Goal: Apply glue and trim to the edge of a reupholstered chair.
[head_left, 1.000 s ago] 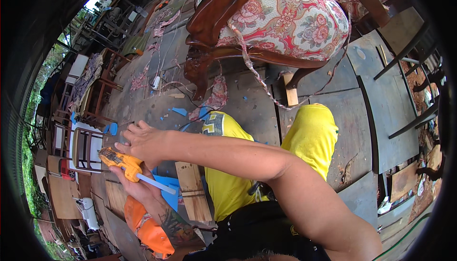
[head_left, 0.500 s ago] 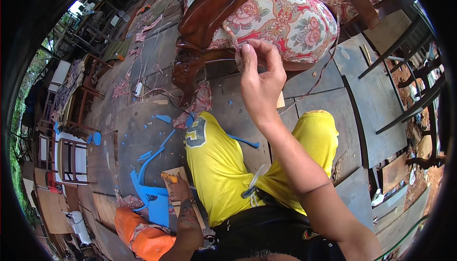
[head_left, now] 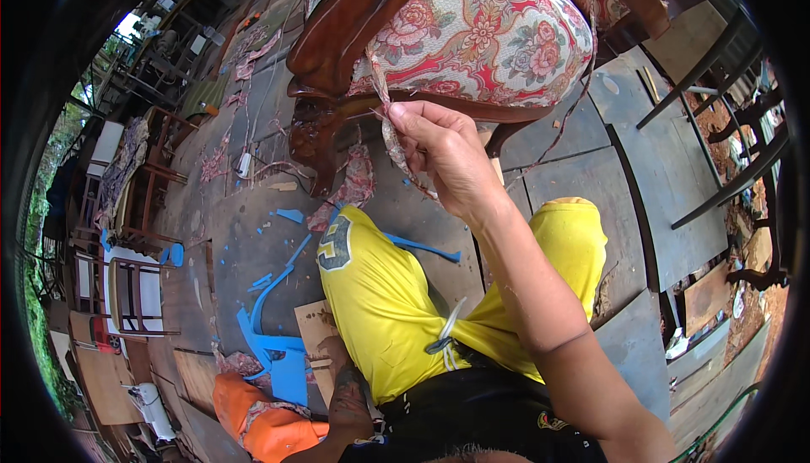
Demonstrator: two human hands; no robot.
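My right hand (head_left: pixel 439 146) is closed, thumb against fingers, on a frayed fabric strip (head_left: pixel 392 146). The strip runs up from my fingers to the seat's front corner, and its loose end dangles below my hand. Above it is the floral upholstered seat (head_left: pixel 485 37) of a carved, dark wooden chair (head_left: pixel 337 49), its glossy front leg just left of the strip. My left hand (head_left: pixel 336 349) is low beside my left thigh, next to a wooden board (head_left: pixel 314 328). The thigh hides its fingers, so what it holds cannot be seen.
Blue foam offcuts (head_left: pixel 287 366) lie on the panelled floor left of my knee, beside an orange cloth (head_left: pixel 261 429). A torn floral scrap (head_left: pixel 350 180) lies by the chair leg. Dark metal legs (head_left: pixel 709 83) stand at right, wooden chair frames (head_left: pixel 131 294) at left.
My right hand has come down and slightly left with the strip, and more of its length shows. My left hand, earlier on a yellow-orange handle, has slipped behind my thigh.
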